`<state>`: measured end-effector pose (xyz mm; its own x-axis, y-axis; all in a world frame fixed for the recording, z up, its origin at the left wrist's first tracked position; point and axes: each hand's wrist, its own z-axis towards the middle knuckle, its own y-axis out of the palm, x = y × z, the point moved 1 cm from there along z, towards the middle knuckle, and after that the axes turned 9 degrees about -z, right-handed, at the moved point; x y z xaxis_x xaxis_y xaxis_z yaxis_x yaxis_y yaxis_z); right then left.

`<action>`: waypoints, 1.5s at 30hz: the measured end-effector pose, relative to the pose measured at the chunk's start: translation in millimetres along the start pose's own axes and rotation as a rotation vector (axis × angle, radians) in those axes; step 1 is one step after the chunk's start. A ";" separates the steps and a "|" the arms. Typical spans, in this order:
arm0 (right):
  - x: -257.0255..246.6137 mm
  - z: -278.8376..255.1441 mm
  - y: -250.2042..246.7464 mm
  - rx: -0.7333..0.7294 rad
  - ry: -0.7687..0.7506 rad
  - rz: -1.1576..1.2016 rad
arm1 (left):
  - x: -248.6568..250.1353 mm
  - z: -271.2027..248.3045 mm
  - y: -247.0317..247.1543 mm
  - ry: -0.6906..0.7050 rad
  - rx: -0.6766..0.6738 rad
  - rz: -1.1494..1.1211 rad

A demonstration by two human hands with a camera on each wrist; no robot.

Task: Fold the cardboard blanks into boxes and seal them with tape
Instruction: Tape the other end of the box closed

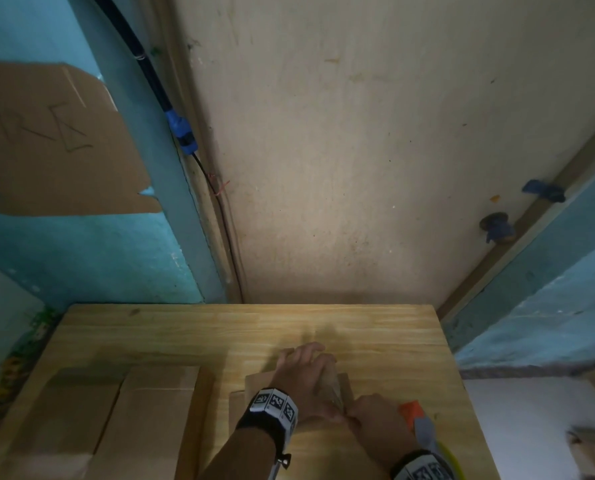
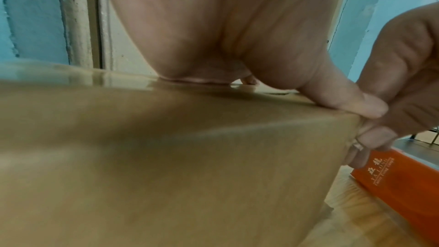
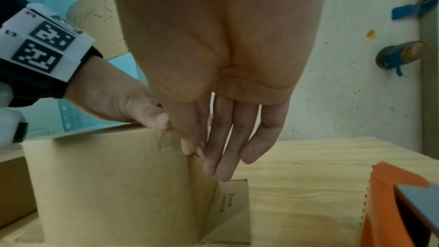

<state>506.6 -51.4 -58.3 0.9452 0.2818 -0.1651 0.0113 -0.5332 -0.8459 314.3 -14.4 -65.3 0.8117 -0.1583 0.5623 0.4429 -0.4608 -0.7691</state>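
Observation:
A folded cardboard box (image 1: 256, 384) stands on the wooden table (image 1: 185, 330), near its front. My left hand (image 1: 303, 365) lies flat on the box top (image 2: 166, 138), its thumb (image 2: 344, 100) pressing at the right edge. My right hand (image 1: 372, 417) reaches down the box's right side (image 3: 106, 185), and its straight fingers (image 3: 221, 157) press clear tape (image 3: 166, 146) against the cardboard. A loose flap (image 3: 230, 204) sticks out at the base of that side. An orange tape dispenser (image 1: 410, 412) lies on the table just right of my right hand.
Several flat cardboard blanks (image 1: 133, 410) lie on the left half of the table. A wall rises right behind the table. A torn cardboard sheet (image 1: 53, 140) is fixed to the blue wall at the left. The table's right edge (image 1: 462, 393) is close to the dispenser.

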 end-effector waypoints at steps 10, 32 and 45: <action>-9.5 13.9 -37.9 -0.013 -0.060 -0.244 | 0.7 0.7 0.6 0.010 -0.013 0.000; -18.5 -26.1 20.7 -0.011 0.258 1.145 | 0.2 0.6 3.7 0.029 0.004 0.037; -19.5 -28.5 22.0 -0.127 0.067 0.650 | 10.0 -18.2 -6.8 0.032 0.053 0.125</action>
<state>497.8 -91.4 -59.3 0.7910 -0.1769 -0.5857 -0.5331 -0.6689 -0.5180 312.5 -28.8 -48.9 0.8498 -0.2399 0.4694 0.3589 -0.3890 -0.8484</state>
